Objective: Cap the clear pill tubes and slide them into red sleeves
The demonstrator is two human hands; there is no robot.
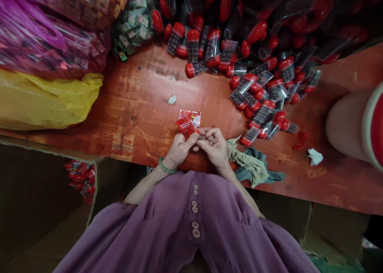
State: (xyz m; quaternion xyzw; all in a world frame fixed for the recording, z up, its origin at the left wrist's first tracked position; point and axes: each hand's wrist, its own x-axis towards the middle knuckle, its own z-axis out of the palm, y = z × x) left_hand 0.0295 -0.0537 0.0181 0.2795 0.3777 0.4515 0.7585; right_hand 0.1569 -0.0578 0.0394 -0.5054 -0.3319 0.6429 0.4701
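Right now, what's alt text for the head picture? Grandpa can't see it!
A person's left hand holds a red printed packet over a reddish wooden table, the right hand close beside it. Clear, red-capped containers are heaped beyond; a yellow plastic bag sits far left.

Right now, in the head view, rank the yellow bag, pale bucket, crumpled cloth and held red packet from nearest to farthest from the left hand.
1. Held red packet: in the left hand.
2. Crumpled cloth: right, at the table's near edge.
3. Yellow bag: left side.
4. Pale bucket: far right.
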